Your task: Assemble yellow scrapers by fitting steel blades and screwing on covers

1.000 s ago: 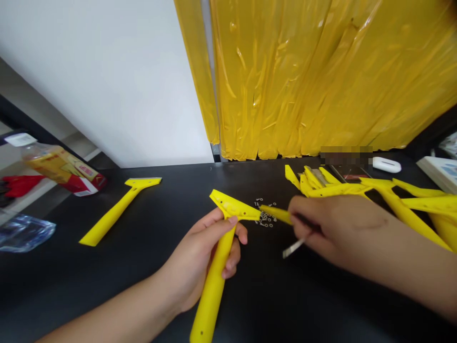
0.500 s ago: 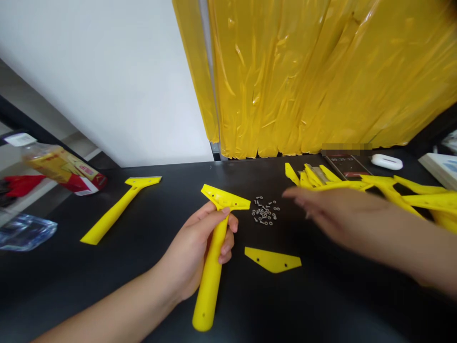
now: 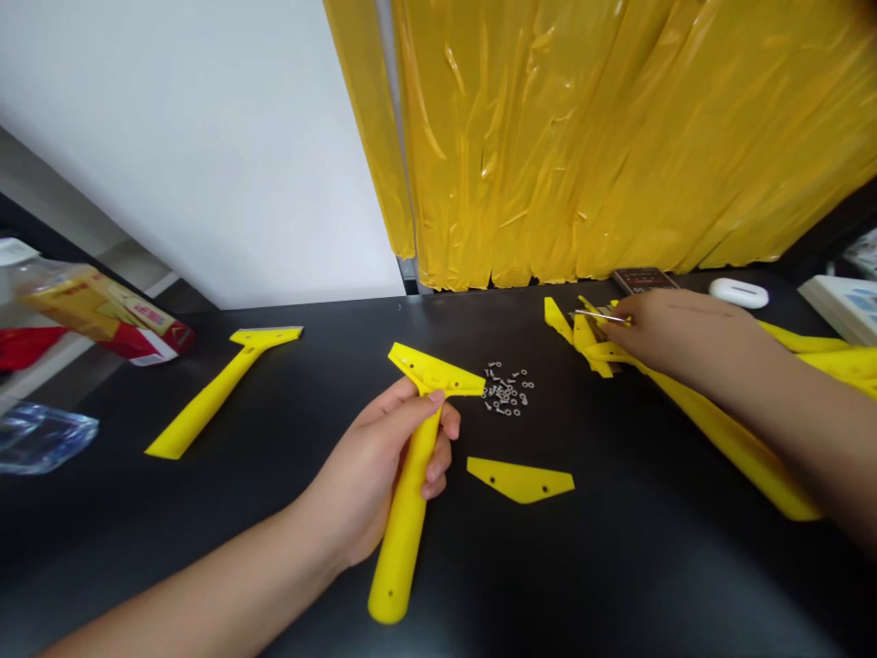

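Note:
My left hand (image 3: 384,457) is wrapped round the handle of a yellow scraper (image 3: 409,512), its thumb just under the flat, two-holed head. A loose yellow cover plate (image 3: 521,482) with two holes lies on the table to its right. Small screws and nuts (image 3: 503,391) are scattered beside the scraper's head. At the far right, my right hand (image 3: 650,329) is closed over a pile of yellow plates (image 3: 586,343), pinching a thin silvery strip that looks like a scraper blade (image 3: 597,316). Its fingertips are mostly hidden.
Another yellow scraper (image 3: 212,393) lies at the left on the black table (image 3: 274,548). Beyond it are a tipped drink bottle (image 3: 110,306) and clear plastic packaging (image 3: 45,439). More yellow handles (image 3: 746,439), a phone (image 3: 642,280), a white case (image 3: 738,292) and a box (image 3: 842,306) occupy the right.
My right hand has moved right and back onto the pile of plates and now grips the thin metal strip. The left hand still holds the scraper. The view has shifted slightly.

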`<state>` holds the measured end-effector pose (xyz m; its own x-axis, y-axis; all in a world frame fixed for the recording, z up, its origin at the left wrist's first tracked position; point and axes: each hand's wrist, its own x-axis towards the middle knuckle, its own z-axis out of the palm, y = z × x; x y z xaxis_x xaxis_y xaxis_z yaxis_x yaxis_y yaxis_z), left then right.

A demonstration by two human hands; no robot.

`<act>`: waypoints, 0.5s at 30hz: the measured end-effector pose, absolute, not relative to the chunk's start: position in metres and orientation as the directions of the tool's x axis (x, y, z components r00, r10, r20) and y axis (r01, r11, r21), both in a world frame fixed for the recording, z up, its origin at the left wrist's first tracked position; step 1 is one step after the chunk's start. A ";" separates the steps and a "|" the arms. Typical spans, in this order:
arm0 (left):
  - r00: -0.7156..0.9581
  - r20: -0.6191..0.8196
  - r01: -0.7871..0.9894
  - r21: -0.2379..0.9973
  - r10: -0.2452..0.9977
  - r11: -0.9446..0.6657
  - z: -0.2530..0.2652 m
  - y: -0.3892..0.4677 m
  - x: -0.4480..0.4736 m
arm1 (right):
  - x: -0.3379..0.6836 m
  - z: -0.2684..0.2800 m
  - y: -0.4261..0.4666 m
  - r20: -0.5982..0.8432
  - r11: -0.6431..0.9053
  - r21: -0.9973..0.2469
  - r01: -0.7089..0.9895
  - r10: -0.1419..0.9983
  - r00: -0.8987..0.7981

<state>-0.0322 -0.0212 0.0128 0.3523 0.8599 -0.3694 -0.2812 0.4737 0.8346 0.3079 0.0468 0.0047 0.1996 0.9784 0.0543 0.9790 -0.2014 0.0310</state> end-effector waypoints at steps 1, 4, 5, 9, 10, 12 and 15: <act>0.355 -0.370 -0.279 0.835 0.859 0.474 0.013 -0.021 -0.032 | 0.307 0.009 0.046 0.049 -0.214 0.024 0.977 0.976 0.212; 0.353 -0.368 -0.285 0.834 0.861 0.473 0.013 -0.022 -0.031 | 0.305 0.023 0.047 0.029 -0.222 -0.034 0.974 0.974 0.223; 0.352 -0.366 -0.287 0.834 0.861 0.472 0.013 -0.022 -0.032 | 0.305 0.027 0.048 0.023 -0.218 -0.066 0.974 0.975 0.220; 0.364 -0.365 -0.285 0.832 0.857 0.475 0.012 -0.022 -0.032 | 0.309 0.035 0.051 0.016 -0.221 -0.203 0.954 0.973 0.229; 0.367 -0.365 -0.283 0.833 0.856 0.476 0.012 -0.022 -0.033 | 0.310 0.035 0.051 0.020 -0.223 -0.231 0.947 0.972 0.234; 0.371 -0.367 -0.274 0.834 0.853 0.479 0.011 -0.022 -0.033 | 0.312 0.036 0.051 0.040 -0.224 -0.279 0.934 0.969 0.244; 0.372 -0.376 -0.272 0.830 0.848 0.487 0.011 -0.022 -0.032 | 0.312 0.042 0.044 0.083 -0.162 -0.374 0.913 0.975 0.207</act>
